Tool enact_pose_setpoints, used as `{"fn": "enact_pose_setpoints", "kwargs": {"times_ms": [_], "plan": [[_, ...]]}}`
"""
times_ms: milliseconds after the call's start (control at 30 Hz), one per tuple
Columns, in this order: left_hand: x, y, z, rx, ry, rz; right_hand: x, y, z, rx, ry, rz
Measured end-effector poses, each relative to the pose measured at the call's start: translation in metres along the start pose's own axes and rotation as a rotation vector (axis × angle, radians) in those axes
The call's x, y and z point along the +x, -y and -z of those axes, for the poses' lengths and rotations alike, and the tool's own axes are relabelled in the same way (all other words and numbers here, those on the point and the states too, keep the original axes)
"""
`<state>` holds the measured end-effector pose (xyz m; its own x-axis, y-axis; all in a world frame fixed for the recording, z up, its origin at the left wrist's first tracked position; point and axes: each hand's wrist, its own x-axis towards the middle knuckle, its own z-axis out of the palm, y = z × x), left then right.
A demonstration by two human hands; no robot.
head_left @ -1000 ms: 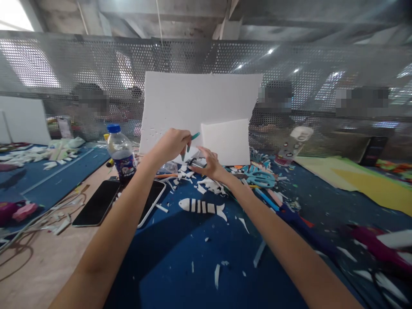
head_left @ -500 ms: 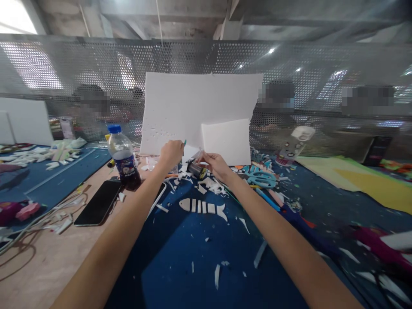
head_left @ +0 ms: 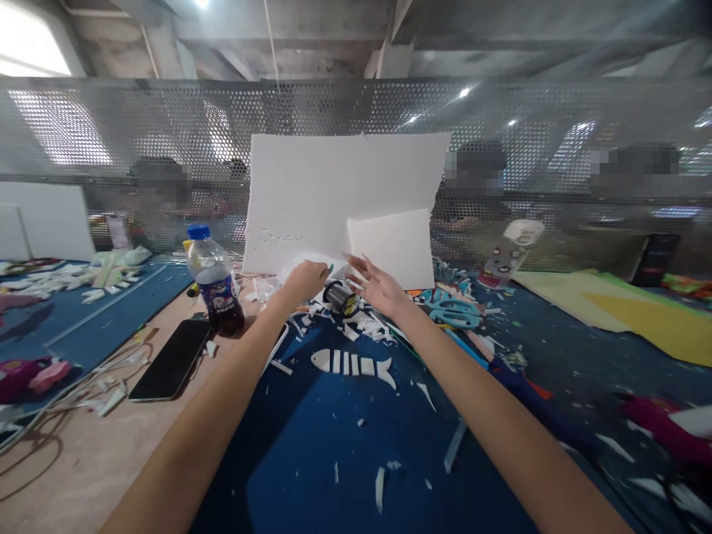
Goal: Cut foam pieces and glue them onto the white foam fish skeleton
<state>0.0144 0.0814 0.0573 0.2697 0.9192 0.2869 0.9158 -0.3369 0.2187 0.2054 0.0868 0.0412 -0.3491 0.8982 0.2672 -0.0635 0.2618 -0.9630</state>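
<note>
My left hand is closed, and the tip of a small teal thing pokes out beyond its fingers; the rest is hidden. My right hand has its fingers spread, with nothing clear in them. Between the two hands lies a black spool with a yellow-marked end, close to my right fingers. White scraps surround it. Nearer to me, white cut pieces form a fish skeleton shape on the blue mat.
On the left stand a cola bottle and a black phone lying flat. White boards lean at the back against a perforated metal screen. Blue-handled scissors and coloured sheets lie to the right.
My left hand has moved right and slightly down, towards the spool. The fingers of my right hand have spread apart. The spool's visible angle has changed; the fish pieces keep their arrangement.
</note>
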Motion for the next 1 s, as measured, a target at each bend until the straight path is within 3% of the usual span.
{"fn": "enact_pose_setpoints", "kwargs": {"times_ms": [233,500,667,867,1000], "plan": [[-0.002,-0.009,0.002,-0.007,0.052,-0.151,0.000,-0.002,0.000,-0.089,0.016,0.030],[-0.006,-0.017,0.012,-0.116,-0.004,-0.173,0.004,-0.011,-0.009,-0.276,0.104,0.045],[-0.006,-0.016,0.013,-0.250,-0.065,-0.110,0.000,-0.013,-0.015,-0.349,0.144,0.037],[0.003,-0.011,0.005,-0.488,-0.203,0.077,-0.001,-0.012,-0.018,-0.262,0.072,0.004],[0.010,-0.010,-0.006,-0.666,-0.159,0.142,0.001,-0.016,-0.017,-0.169,-0.031,-0.024]]}}
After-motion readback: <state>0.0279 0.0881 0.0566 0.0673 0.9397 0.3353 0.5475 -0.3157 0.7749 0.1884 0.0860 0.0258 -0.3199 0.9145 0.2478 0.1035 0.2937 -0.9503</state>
